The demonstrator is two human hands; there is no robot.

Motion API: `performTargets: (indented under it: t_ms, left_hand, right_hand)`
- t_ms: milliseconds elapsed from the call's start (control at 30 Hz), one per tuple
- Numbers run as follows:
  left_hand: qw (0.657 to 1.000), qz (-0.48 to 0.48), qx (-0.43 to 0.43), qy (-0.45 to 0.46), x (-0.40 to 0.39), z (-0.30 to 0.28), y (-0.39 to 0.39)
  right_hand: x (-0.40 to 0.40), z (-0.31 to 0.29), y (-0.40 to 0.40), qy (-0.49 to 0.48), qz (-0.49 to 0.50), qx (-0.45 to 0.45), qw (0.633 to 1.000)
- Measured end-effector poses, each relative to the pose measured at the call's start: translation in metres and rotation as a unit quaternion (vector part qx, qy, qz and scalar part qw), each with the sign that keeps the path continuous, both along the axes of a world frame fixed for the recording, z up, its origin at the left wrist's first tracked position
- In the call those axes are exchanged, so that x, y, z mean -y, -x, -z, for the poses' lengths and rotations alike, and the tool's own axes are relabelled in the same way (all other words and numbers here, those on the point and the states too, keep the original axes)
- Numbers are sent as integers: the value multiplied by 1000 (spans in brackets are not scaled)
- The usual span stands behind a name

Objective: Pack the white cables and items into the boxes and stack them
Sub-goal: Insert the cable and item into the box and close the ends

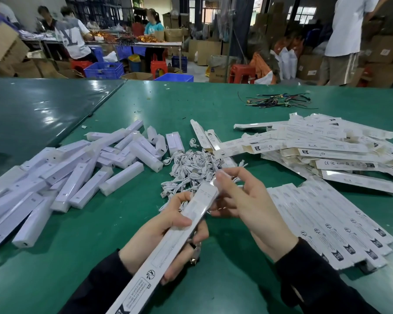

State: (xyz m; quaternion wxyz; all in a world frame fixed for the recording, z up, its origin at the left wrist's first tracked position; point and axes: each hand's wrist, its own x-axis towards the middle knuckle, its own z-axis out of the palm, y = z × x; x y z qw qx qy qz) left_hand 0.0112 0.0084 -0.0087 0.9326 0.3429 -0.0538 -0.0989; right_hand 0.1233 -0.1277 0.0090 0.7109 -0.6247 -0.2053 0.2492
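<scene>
A long white box [186, 225] is gripped by the left hand [168, 241]. Its far end is pinched by the right hand [243, 200], above a heap of white cables [191, 171].

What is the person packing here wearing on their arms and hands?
Both arms are covered by long dark sleeves, black or near black, ending at the wrists. The left hand and right hand are bare, with no gloves. A dark ring sits on a left finger.

The long white box [166, 252] runs off the bottom edge at 7 o'clock, and the left hand [161, 241] covers its middle. The right hand [243, 205] hides the box's far end, so what its fingers [227, 177] pinch cannot be told. At 9 o'clock, the pile of white items [55, 177] is cut by the left edge.
</scene>
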Motion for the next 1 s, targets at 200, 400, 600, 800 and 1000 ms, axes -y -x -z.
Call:
performTargets:
  t_ms: [200, 400, 600, 800, 1000]
  left_hand:
    - [999, -39, 4, -27, 1, -1, 1]
    - [995, -48, -2, -85, 1, 5, -3]
    - [970, -114, -38, -212, 8, 5, -1]
    - [928, -284, -81, -229, -2, -3, -2]
    - [933, -304, -129, -141, -10, 4, -5]
  right_hand:
    - [-2, 1, 0, 24, -59, -3, 998]
    - [-3, 3, 0, 60, -79, 13, 995]
    - [-3, 3, 5, 187, -149, 110, 965]
    - [7, 2, -12, 151, -33, 150, 977]
    - [0, 18, 8, 343, -183, 391, 834]
